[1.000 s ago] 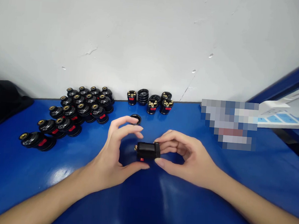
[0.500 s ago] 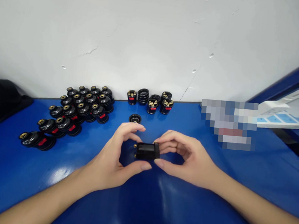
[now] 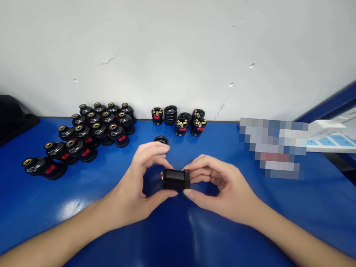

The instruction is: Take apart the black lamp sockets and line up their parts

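Observation:
Between my two hands lies a black lamp holder body [image 3: 174, 179] on its side, brass terminals showing at its left end. My right hand [image 3: 226, 186] is closed on its flanged right end, thumb below and fingers above. From the left, my left hand [image 3: 140, 184] curves round the body, with a fingertip at its upper side and the thumb at its lower side. Just behind the left fingers is a black ring-shaped cap [image 3: 161, 139], partly hidden by them.
Several assembled black lamp holders [image 3: 99, 130] with red parts stand in rows at the left. By the wall are several open lamp holder bodies [image 3: 182, 127] and a stack of black rings [image 3: 170, 115]. Dark cloth [image 3: 3, 124] lies far left; a blurred-out item [image 3: 272, 147] lies right.
The left thumb and fingertip have closed in on the lamp holder body, which has turned a little about its length. My right hand has stayed almost still.

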Demonstrator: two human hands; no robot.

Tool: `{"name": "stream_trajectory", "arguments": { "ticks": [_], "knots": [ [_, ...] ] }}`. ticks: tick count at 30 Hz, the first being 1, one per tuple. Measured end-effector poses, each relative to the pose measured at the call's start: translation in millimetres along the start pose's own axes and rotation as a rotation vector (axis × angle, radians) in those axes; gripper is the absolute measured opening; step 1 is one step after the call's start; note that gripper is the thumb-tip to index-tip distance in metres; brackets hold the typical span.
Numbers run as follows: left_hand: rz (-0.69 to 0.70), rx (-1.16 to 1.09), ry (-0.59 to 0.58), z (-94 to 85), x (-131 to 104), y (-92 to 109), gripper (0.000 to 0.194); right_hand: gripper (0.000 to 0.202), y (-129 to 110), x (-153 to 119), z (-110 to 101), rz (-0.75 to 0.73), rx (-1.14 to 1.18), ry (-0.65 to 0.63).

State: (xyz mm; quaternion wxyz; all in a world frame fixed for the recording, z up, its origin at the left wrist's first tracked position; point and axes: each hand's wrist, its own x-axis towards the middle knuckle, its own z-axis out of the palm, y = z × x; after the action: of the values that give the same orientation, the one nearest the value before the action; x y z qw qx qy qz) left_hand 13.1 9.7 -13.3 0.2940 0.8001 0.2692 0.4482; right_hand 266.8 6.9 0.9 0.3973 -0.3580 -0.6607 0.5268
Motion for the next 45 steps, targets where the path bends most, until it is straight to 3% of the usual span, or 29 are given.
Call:
{"name": "stream_trajectory", "arguments": {
  "ticks": [4, 9, 15, 19, 21, 25, 31, 36, 41, 45],
  "knots": [
    [0.035, 0.028, -0.012, -1.3, 0.9, 1.6, 0.103, 0.035, 0.4, 0.2, 0.0, -0.005, 0.002, 0.009],
    [-0.108, -0.011, -0.040, -1.3, -0.5, 3.1, 0.074, 0.034, -1.2, 0.5, 0.1, -0.001, -0.015, 0.007],
    [-0.004, -0.012, -0.014, -1.4, 0.0, 1.5, 0.102, 0.035, 1.0, 0.1, -0.4, -0.008, -0.007, -0.006],
    [-0.121, -0.045, -0.037, -0.3, -1.8, 1.7, 0.086, 0.034, 1.6, 0.7, -0.2, -0.003, 0.004, -0.010],
    [-0.081, -0.043, -0.016, -0.2, -1.5, 1.6, 0.086, 0.034, 0.9, 0.7, -0.2, -0.005, 0.007, -0.004],
    [0.020, 0.022, -0.028, -1.8, -0.3, 1.9, 0.105, 0.035, -0.8, -0.5, -0.4, -0.015, -0.003, -0.002],
    [-0.114, -0.040, -0.067, -0.9, -2.7, 1.8, 0.080, 0.034, -1.1, -1.0, -0.1, -0.012, -0.005, -0.012],
    [0.018, 0.027, -0.035, -1.6, -0.3, 2.3, 0.099, 0.034, 0.0, -0.7, 0.2, -0.022, -0.011, -0.009],
    [-0.110, -0.011, -0.068, -1.0, -2.8, 2.5, 0.082, 0.033, -1.4, -1.0, 0.8, -0.028, -0.011, -0.013],
    [-0.009, 0.024, -0.025, -1.0, -0.6, 4.2, 0.093, 0.033, -1.8, -0.4, 1.0, -0.037, -0.013, -0.006]
  ]
}}
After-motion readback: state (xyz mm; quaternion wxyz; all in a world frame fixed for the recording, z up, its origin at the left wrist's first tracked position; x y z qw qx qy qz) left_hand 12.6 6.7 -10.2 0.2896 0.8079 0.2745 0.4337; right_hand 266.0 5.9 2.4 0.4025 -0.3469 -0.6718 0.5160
